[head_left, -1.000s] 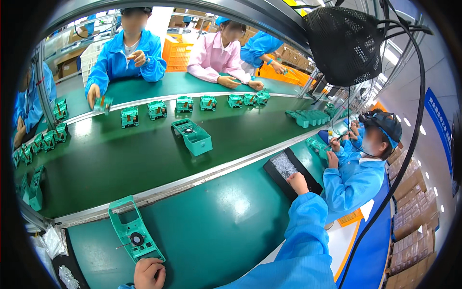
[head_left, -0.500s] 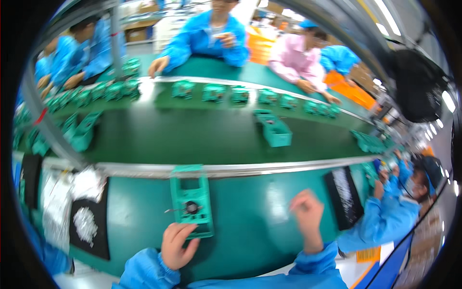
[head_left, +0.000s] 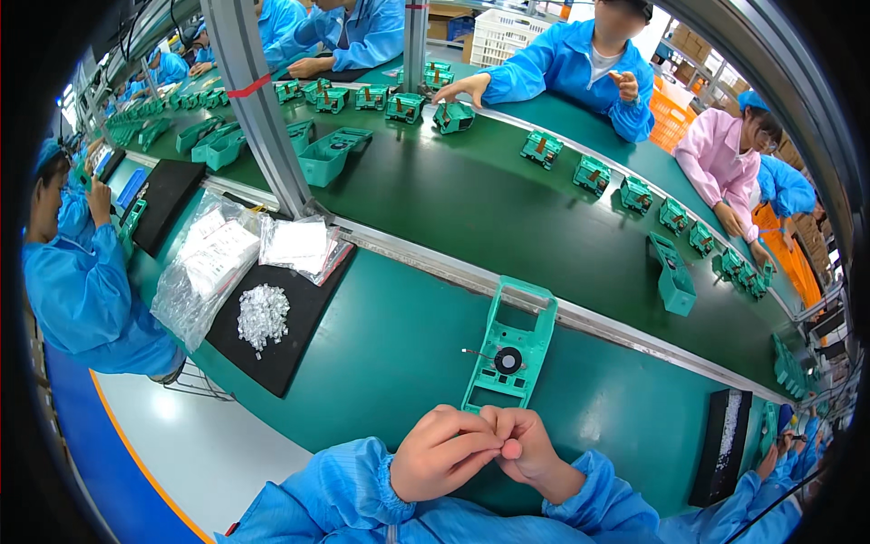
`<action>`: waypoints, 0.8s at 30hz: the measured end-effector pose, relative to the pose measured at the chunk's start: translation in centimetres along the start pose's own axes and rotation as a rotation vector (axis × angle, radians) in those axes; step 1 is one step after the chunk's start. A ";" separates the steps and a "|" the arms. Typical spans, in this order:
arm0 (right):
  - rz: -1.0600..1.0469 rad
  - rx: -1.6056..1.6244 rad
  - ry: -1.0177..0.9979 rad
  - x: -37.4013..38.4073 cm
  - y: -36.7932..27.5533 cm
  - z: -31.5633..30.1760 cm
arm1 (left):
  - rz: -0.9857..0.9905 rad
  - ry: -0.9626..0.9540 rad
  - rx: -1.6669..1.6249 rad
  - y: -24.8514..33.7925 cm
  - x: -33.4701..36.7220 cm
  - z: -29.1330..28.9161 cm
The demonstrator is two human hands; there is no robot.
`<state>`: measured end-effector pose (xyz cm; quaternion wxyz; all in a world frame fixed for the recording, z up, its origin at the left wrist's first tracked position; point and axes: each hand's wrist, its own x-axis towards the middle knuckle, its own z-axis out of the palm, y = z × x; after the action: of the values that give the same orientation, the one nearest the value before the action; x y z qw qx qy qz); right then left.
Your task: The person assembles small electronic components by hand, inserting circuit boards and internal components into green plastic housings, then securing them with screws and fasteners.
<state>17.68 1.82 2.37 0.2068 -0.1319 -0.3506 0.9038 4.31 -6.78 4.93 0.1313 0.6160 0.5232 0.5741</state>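
My left hand [head_left: 446, 455] and my right hand [head_left: 532, 451] meet near the table's front edge, fingertips pinched together. Whatever is between their fingers is hidden or too small to name. Just beyond them lies a green plastic housing [head_left: 541, 337] with rectangular openings, its far end against the metal rail. Set in the housing is a round black part [head_left: 507, 360] with a lighter centre. A thin wire lead [head_left: 476, 353] sticks out to its left. Neither hand appears to grip the housing.
Left on a black mat [head_left: 285, 358] are a pile of small clear pieces [head_left: 263, 315] and plastic bags [head_left: 213, 263]. Beyond the metal rail [head_left: 435, 272], a green belt [head_left: 471, 218] carries several green units [head_left: 542, 148]. A metal post [head_left: 258, 109] rises at left; co-workers sit around.
My left hand has come off the housing's near edge, and my right hand has moved in from the right to meet it. The view has swung left and tilted.
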 end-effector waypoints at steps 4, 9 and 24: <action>-0.044 -0.034 -0.005 -0.3 -0.6 -0.2 | 0.018 -0.011 0.049 0.4 0.7 0.6; -0.118 -0.233 -0.001 -0.9 -1.7 -1.3 | -0.078 -0.032 0.054 0.1 0.8 1.1; -0.097 -0.307 -0.029 -1.0 -2.1 -2.0 | -0.089 -0.028 0.148 0.0 1.1 1.8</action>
<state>19.90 3.91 2.45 0.2225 -0.1319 -0.4934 0.8305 5.62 -5.12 5.02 0.1181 0.6080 0.5893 0.5188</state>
